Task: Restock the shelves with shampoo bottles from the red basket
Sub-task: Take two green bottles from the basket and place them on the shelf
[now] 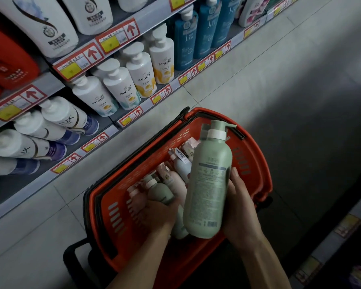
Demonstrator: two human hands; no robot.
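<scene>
Two hands work over the red basket [256,163] on the tiled floor [258,80]. The right hand [241,207] wraps a green shampoo bottle [208,184] above the rim; the left hand [161,213] closes on another bottle [159,189] inside. Beside the shelf edge [98,140], the floor lies open.

"PANTENE" stands on four white pump bottles [121,88] in a row on the middle shelf. "LUX" stands on the white-and-purple bottles [68,119] on the shelf below. Red upward arrows mark the shelf-edge price tags [92,54]; their small print and the green bottle's [208,184] label are unreadable.
</scene>
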